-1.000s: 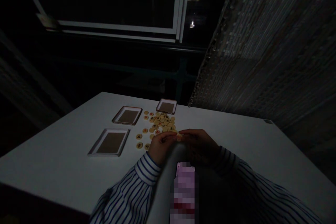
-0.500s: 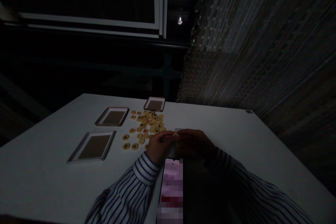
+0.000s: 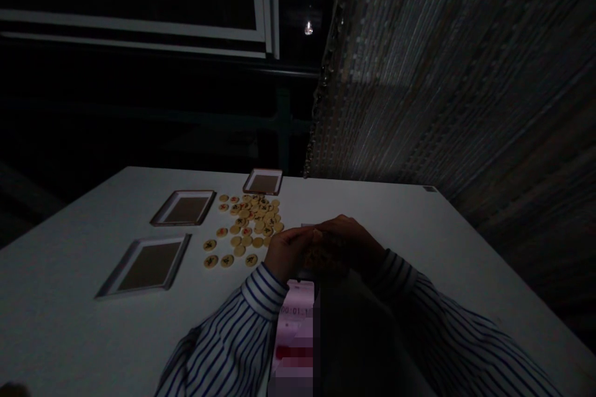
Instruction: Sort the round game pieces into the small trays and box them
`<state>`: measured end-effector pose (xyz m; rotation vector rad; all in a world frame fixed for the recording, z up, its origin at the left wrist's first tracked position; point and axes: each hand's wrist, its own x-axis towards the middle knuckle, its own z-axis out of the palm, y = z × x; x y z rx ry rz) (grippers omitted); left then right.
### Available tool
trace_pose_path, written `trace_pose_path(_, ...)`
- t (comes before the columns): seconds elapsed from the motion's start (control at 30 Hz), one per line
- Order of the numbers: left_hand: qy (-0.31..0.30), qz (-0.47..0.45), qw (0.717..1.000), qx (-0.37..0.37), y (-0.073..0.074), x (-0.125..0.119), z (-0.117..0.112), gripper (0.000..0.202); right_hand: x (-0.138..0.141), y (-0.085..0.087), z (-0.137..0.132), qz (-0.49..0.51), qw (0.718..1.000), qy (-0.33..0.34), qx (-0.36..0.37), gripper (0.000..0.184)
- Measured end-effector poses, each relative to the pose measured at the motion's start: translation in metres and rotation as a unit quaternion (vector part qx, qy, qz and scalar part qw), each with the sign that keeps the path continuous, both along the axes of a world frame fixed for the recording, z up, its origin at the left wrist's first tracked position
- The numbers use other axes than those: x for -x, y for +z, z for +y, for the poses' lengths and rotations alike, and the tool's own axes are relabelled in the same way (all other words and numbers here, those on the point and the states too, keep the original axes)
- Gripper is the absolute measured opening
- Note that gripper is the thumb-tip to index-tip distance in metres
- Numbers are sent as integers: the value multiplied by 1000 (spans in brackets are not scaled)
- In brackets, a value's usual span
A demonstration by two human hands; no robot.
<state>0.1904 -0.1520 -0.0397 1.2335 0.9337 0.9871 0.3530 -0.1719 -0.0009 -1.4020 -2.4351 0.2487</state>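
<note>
- Table [image 3: 395, 208]: white; clock positions taken from the hands.
- Near tray [image 3: 148, 268]: 9 o'clock; middle tray [image 3: 187, 209]: 9:30; far tray [image 3: 264, 183]: 10:30.
- Left hand [image 3: 288, 253], right hand [image 3: 354, 239]: centre, fingertips meeting; cannot tell whether clamped.
- Phone [image 3: 292, 325]: between 6 and 7 o'clock.
- Loose discs [image 3: 246, 232]: 9 to 10 o'clock.
- Pale disc [image 3: 317, 234]: centre, at the fingertips.

Left hand [image 3: 287, 252]: pinching a pale xiangqi piece [image 3: 317, 234]
Right hand [image 3: 352, 238]: fingertips beside that piece, grip lost in shadow
Loose xiangqi pieces [image 3: 259, 224]: red and black characters, on a white table [image 3: 372, 203]
Shallow boxes [image 3: 148, 265]: three, left of and behind them
Phone [image 3: 293, 325]: timer showing, below the hands
Bead curtain [image 3: 410, 74]: right
</note>
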Motion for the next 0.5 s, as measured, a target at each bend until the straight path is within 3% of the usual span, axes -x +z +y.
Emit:
trace_pose_path(0.23, 0, 56, 998, -36, 1, -6, 5, 23, -12, -5, 6, -40, 999, -22, -10, 31)
trace_pose_path(0.37, 49, 140, 984, -95, -13, 3, 9, 28, -26, -14, 12, -34, 998, -44, -30, 31)
trace_pose_path(0.5, 50, 264, 948, -169, -32, 12, 11, 30, -36, -22, 17, -75, 995, -66, -12, 29)
